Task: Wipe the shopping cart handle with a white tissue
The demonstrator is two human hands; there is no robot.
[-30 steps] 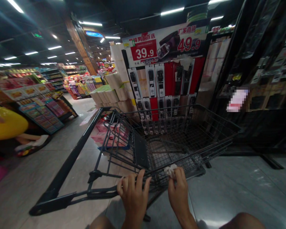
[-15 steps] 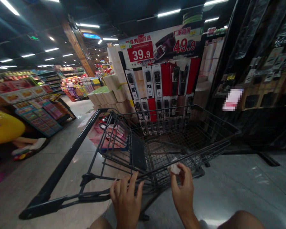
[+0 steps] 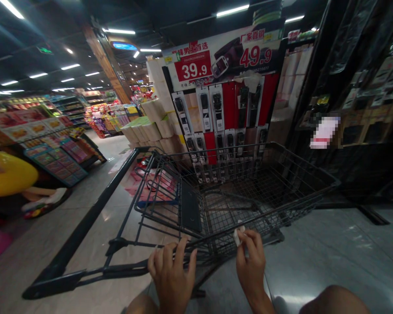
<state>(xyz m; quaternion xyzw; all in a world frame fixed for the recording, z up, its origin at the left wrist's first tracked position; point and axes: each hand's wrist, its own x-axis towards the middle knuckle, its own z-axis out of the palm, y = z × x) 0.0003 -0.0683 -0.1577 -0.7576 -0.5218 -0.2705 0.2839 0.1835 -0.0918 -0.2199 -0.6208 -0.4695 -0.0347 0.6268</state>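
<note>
A dark metal shopping cart (image 3: 190,207) stands before me, its handle to the left and its wire basket reaching right. My left hand (image 3: 173,268) is closed over the near side rail, fingers curled across the top bar. My right hand (image 3: 251,255) pinches a small crumpled white tissue (image 3: 238,235) against the near upper rim of the basket, right of my left hand. Part of the tissue is hidden by my fingers.
Behind the cart stands a rack of packaged belts (image 3: 217,107) under a price sign (image 3: 196,69). Stacked paper packs (image 3: 146,131) and a pink box (image 3: 157,185) are to its left. A yellow rounded object (image 3: 9,174) is at far left, dark shelving at right.
My right hand has turned slightly and the tissue is more bunched against the rim. My left hand stays on the rail. The view has shifted a little.
</note>
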